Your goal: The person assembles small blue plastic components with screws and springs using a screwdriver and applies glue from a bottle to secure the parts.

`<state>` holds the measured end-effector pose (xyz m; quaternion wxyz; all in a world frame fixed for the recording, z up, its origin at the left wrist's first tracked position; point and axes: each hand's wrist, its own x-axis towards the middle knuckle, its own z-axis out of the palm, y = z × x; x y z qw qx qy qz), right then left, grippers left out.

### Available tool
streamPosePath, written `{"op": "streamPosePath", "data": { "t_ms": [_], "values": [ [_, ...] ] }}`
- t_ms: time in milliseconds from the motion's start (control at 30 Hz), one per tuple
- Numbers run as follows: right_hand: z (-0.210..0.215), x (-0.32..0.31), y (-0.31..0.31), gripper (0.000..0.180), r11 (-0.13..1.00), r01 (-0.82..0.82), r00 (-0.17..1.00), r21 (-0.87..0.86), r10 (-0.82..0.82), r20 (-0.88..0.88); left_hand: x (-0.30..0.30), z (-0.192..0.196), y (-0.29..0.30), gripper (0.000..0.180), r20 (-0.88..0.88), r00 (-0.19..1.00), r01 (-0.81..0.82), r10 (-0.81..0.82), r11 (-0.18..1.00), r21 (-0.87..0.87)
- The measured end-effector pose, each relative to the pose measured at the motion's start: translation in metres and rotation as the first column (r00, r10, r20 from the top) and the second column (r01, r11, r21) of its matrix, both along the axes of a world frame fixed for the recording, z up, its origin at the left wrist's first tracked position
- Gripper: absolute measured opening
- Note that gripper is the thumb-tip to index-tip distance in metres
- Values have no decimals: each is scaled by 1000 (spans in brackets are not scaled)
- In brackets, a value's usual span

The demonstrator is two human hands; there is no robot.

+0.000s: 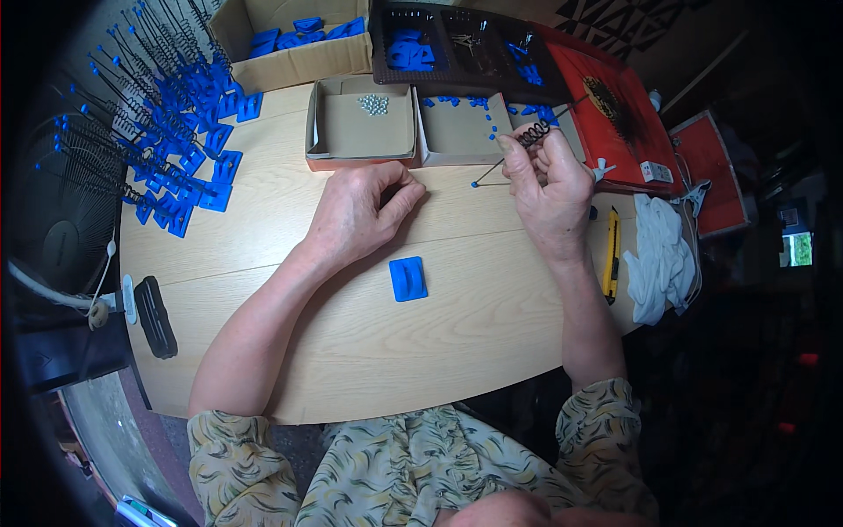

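My right hand (555, 200) pinches a black coil spring (533, 133) above the table. A thin straight wire runs from the grip down to the left and ends in a small blue tip (475, 184). My left hand (356, 211) rests on the table with thumb and forefinger pressed together; anything between them is too small or hidden to make out. Between my forearms lies a blue plastic base (408, 279) with a raised curved part, touched by neither hand. Just beyond the left hand stands a shallow cardboard box (338, 132) with silvery beads (373, 105).
Many blue bases with upright springs (180, 158) crowd the far left. Beyond my hands are a box (448, 145) of small blue caps, a dark compartment tray (448, 75) and a red box (571, 75). A yellow cutter (611, 255) and white gloves (659, 255) lie right; a black case (156, 316) lies left.
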<state>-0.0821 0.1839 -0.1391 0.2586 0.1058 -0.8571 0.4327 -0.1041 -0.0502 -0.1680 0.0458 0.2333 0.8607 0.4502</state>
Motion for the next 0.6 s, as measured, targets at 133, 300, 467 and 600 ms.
{"op": "streamPosePath", "data": {
  "t_ms": [133, 300, 467, 600],
  "values": [
    [0, 1, -3, 16, 1000, -8, 999, -4, 8, -34, 0, 0, 0, 21, -13, 1000, 0, -1, 1000, -7],
    [1, 2, -4, 16, 1000, -12, 999, -22, 11, -51, 0, -1, 0, 21, -27, 1000, 0, 0, 1000, -9],
    [-1, 2, -1, 12, 999, -41, 999, 31, 41, 20, 0, -1, 0, 21, -7, 1000, -2, 2, 999, -35],
    [1, 2, -3, 12, 1000, -29, 998, 2, 29, 62, 0, -1, 0, 20, -2, 1000, -2, 2, 999, -36]
  ]
}}
